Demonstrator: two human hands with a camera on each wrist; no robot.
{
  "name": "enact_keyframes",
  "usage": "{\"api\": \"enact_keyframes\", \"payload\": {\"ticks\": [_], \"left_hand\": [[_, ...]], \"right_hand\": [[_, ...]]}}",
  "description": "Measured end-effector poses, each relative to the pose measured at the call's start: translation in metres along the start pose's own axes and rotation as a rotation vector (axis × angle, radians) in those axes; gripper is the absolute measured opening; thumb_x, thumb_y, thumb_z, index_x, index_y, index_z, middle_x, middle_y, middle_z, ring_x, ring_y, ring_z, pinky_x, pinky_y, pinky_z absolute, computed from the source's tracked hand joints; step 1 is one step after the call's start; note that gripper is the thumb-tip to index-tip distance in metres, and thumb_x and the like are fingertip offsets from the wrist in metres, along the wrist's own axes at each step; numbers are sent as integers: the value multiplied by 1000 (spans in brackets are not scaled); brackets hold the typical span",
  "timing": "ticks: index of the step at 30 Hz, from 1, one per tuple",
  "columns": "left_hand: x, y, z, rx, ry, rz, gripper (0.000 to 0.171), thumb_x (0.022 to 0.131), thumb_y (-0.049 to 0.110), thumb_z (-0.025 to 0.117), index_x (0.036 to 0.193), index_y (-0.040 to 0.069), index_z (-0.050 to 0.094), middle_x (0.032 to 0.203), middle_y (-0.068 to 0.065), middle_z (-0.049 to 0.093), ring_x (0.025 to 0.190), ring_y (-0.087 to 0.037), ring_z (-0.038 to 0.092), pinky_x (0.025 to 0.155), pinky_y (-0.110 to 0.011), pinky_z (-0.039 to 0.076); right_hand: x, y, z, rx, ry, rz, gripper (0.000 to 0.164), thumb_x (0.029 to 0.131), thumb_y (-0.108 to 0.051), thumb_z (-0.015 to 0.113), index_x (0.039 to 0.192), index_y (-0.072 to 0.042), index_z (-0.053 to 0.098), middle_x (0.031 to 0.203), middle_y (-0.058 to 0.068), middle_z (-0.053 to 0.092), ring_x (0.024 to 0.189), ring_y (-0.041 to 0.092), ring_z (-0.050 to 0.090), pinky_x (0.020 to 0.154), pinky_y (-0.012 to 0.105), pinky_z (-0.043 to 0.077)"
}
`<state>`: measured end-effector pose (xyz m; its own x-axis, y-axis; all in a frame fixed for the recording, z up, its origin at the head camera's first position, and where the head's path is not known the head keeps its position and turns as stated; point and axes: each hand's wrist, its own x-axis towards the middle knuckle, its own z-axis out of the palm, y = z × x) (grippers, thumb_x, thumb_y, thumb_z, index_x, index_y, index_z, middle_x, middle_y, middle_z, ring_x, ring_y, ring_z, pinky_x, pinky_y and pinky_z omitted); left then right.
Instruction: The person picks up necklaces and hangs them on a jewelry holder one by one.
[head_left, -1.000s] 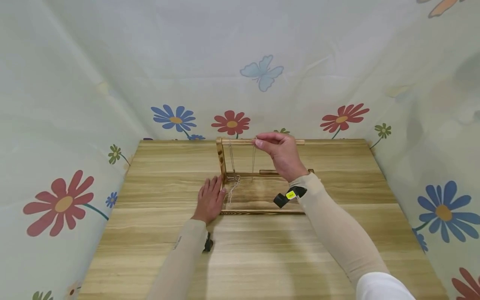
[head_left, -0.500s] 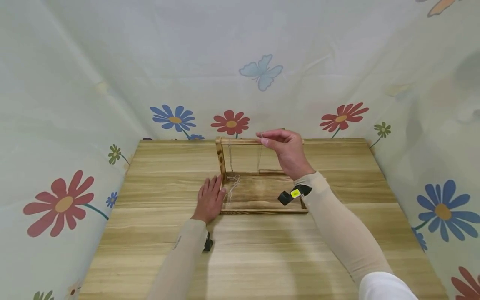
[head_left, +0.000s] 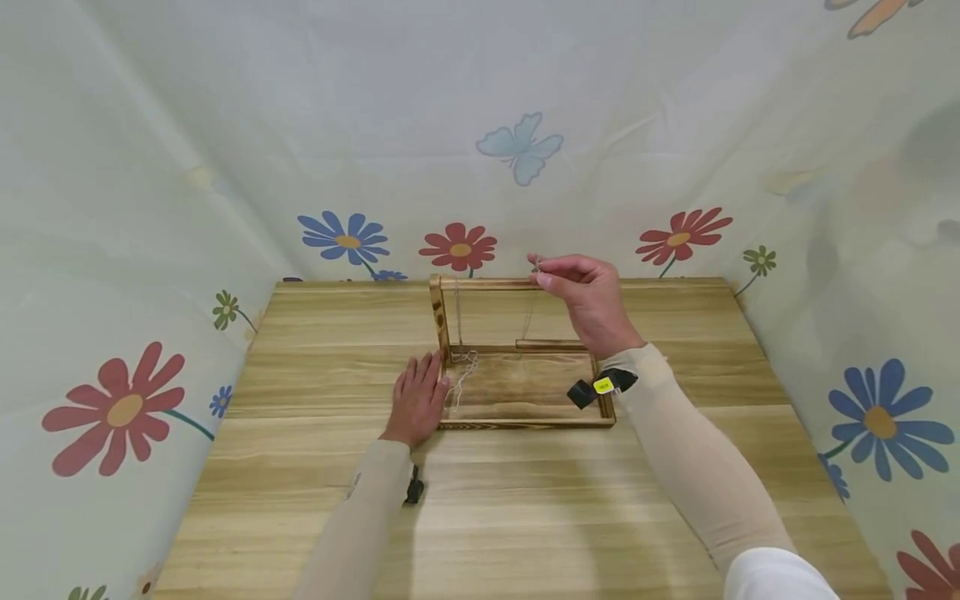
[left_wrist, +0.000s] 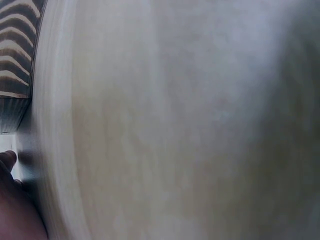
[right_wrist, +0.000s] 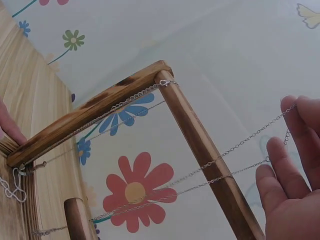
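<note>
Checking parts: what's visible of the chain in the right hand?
Thin, silvery, metal-looking chain of small links. The right hand pinches its upper part; two fairly straight strands slant down across the wooden crossbar in the right wrist view, toward a wooden rod. Contact with either and lower attachment are unclear.

At the centre of the head view, the frame (head_left: 540, 387) is smooth wood, scorched-looking along its grain; the chain (right_wrist: 258, 132) looks like bright metal. Below, the table (head_left: 510, 517) shows smooth, faintly glossy wood grain. The backdrop (head_left: 375, 125) up top looks like creased, matt cloth, the sleeve (head_left: 697, 458) at lower right matt fabric.
</note>
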<state>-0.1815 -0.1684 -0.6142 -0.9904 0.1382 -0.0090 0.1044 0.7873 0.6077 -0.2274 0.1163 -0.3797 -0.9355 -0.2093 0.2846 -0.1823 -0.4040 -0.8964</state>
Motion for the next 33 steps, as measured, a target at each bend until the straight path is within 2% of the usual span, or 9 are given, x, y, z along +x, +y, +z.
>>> {"api": "enact_keyframes", "payload": {"ticks": [7,13,19,27,33], "left_hand": [[1,1,-3,13,-15,-8,60,115,42,27,169,20,15,176,-12,17,164,-40,3,130,-60,3],[2,-1,-1,3,1,6,60,115,42,26,169,19,17,176,-13,19,164,-41,3,130,-61,4],[2,-3,1,-4,1,17,61,115,43,24,169,18,15,176,-13,18,164,-41,2,130,-61,3],[1,-1,0,-9,-6,-1,60,115,42,26,169,19,15,176,-13,18,164,-41,3,130,-61,2],[2,-4,2,-23,-14,0,61,115,44,24,170,20,14,176,-11,16,165,-39,1,130,-59,1]], "right_hand": [[-3,-7,-9,-16,4,-17,28,94,15,62,98,-6,82,103,0,82,121,15,72,96,28,60],[-5,-16,-17,-24,20,-29,32,93,16,61,94,-9,82,105,0,82,121,13,72,95,28,60],[-7,-21,-26,-52,35,-47,27,93,15,63,96,-4,82,105,1,82,125,14,70,96,28,60],[-13,-25,-38,-112,46,-71,31,93,13,65,94,-12,83,90,0,83,133,18,65,105,27,55],[-16,-28,-44,-137,67,-84,24,93,13,67,97,-5,82,93,-2,83,132,18,66,105,26,55]]}}
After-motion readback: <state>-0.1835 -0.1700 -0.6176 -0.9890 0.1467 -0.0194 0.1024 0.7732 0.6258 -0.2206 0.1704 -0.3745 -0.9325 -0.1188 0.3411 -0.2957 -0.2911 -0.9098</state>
